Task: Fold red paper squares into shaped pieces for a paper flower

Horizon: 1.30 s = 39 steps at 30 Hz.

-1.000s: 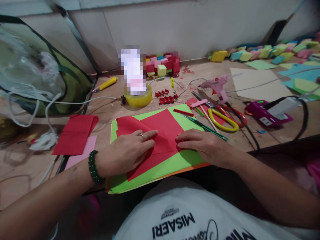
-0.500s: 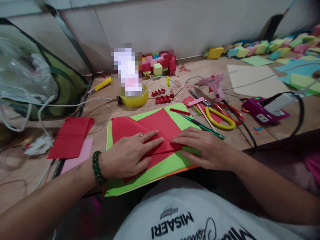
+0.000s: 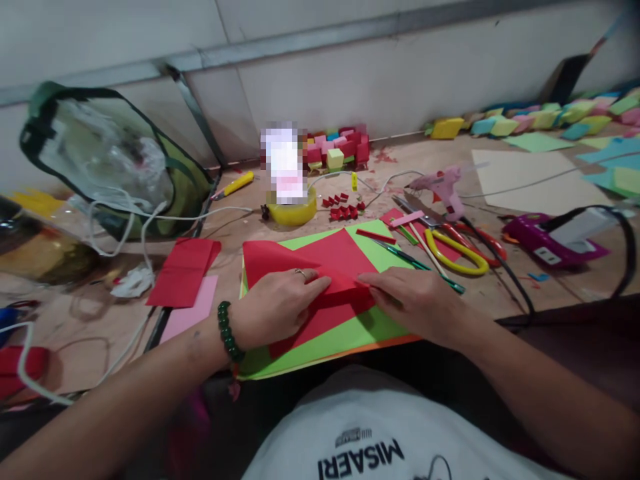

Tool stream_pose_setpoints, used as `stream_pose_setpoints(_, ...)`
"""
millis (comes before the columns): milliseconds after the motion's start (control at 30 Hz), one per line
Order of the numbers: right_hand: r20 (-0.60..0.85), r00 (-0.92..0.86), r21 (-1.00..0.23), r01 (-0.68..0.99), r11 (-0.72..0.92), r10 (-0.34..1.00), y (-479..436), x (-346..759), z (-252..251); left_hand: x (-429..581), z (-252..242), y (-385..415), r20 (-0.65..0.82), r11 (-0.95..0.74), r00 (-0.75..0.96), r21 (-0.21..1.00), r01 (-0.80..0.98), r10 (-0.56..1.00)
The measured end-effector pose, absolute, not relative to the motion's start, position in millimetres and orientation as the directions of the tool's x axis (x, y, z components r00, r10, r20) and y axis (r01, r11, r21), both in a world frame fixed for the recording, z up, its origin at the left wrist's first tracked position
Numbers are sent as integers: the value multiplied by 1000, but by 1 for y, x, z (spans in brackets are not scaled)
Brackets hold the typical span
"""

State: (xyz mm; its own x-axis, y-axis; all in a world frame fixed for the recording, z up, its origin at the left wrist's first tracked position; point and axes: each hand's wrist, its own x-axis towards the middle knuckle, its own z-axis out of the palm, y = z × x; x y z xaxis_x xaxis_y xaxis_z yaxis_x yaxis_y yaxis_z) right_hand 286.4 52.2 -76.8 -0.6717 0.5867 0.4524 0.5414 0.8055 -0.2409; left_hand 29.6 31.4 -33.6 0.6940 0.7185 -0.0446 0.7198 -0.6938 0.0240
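Note:
A sheet of red paper (image 3: pixel 340 250) lies on a stack of green paper (image 3: pixel 300 360), partly folded over itself with the flap slightly raised. At the flap's left part, my left hand (image 3: pixel 277 303), wearing a ring and a dark green bead bracelet (image 3: pixel 230 331), has its fingers closed on the edge; the thumb is partly hidden. My right hand (image 3: pixel 415 297) pinches the same flap at its right end. Just beyond the right hand lie a thin red strip (image 3: pixel 376 237) and a green pen-like tool (image 3: pixel 420 261).
Scissors with yellow handles (image 3: pixel 457 257), a pink glue gun (image 3: pixel 443 190) and a purple power socket (image 3: pixel 555 247) are at the right. Tape (image 3: pixel 295 212) supports a blurred bright object. Left are folded red paper (image 3: pixel 180 273), a yellow cutter (image 3: pixel 237 185) and a green bag (image 3: pixel 185 193).
My fingers, earlier lying flatter on the red paper, now grip the flap, which is lifted a little. The whole view has shifted, showing more of the left side.

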Motion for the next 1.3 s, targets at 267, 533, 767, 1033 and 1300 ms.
stream_pose_setpoints(267, 385, -664, -423, 491, 762, 641, 56, 276, -57, 20, -34, 36, 43, -615, 615, 130, 778, 787)
stream_pose_setpoints(533, 564, -527, -523, 368, 769, 636, 56, 260, -54, 11, -23, 38, 28, -531, 589, 468, 706, 808)
stream_pose_setpoints(767, 238, -212, -966, 48, 253, 948, 61, 265, -31, 5, 5, 31, 70, -338, 451, 765, 548, 890)
stream_pose_setpoints(1033, 160, -191, -955, -279, 102, 968, 60, 247, -26, 26, -2, 34, -4, -59, 306, 978, 198, 952)
stream_pose_setpoints(1300, 196, -194, -927, -357, 117, 961, 54, 242, -12, 35, 11, 30, 53, -83, 316, 993, 83, 947)
